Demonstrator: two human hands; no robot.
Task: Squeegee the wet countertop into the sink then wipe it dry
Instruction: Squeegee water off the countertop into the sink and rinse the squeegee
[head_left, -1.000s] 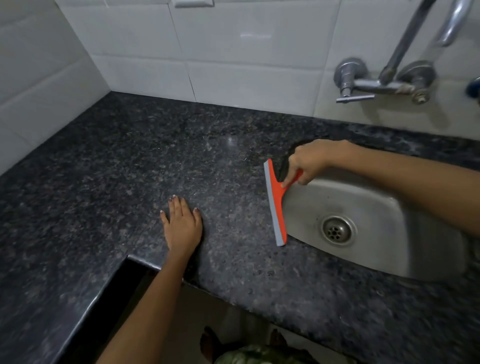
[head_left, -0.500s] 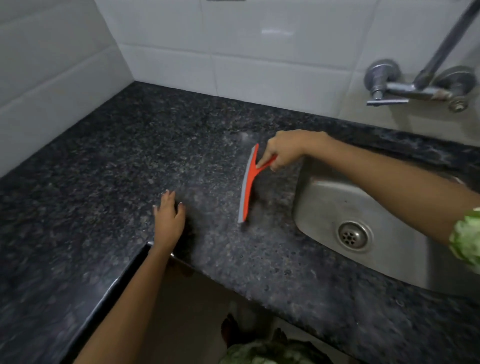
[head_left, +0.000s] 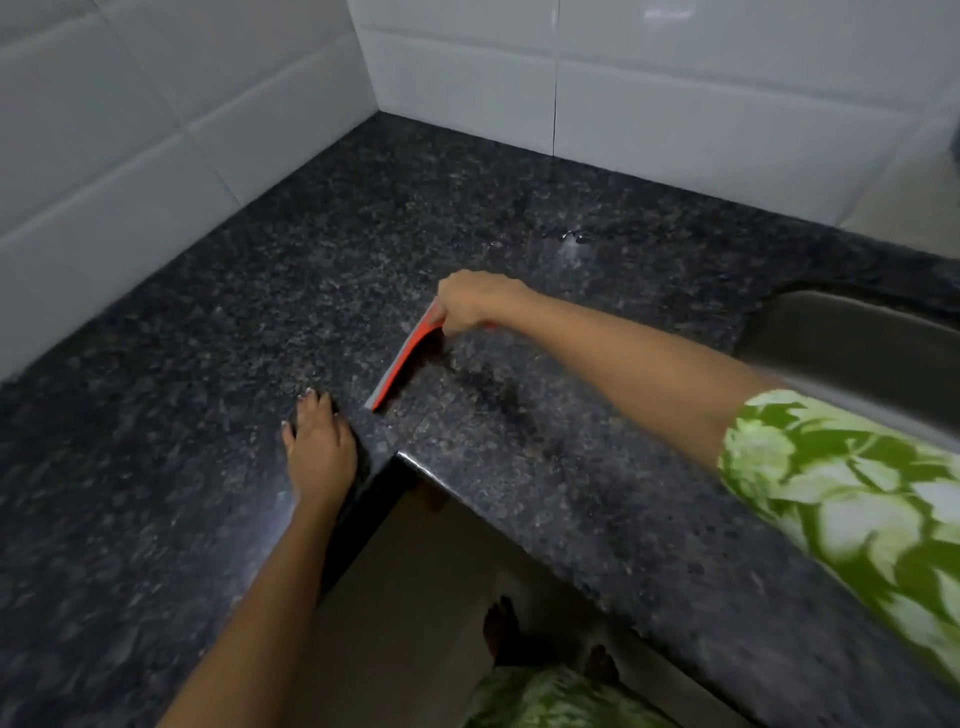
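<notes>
The right hand (head_left: 470, 301) is closed around the handle of the orange squeegee (head_left: 402, 364), whose blade runs down and away from its knuckles with the lower tip touching the dark speckled bench (head_left: 171, 395). The left hand (head_left: 319, 449) lies open and flat, palm down, on the bench just below and to the left of the blade's lower end, beside the inner corner of the bench's front edge. Half a second ago the squeegee stood close to the sink (head_left: 852, 343); now it has been carried well away from it, and the basin shows only as a steel wall past the right forearm, at the frame's right edge. The tap that was above the right hand earlier is out of view, and the corner where the two tiled walls (head_left: 467, 88) meet has come into view beyond the right hand. A green leaf-patterned sleeve (head_left: 841, 493) now covers much more of the right side. Between the right hand and the wall, a small glint of water (head_left: 571, 238) shows on the bench. The left hand has kept its flat pose throughout.
</notes>
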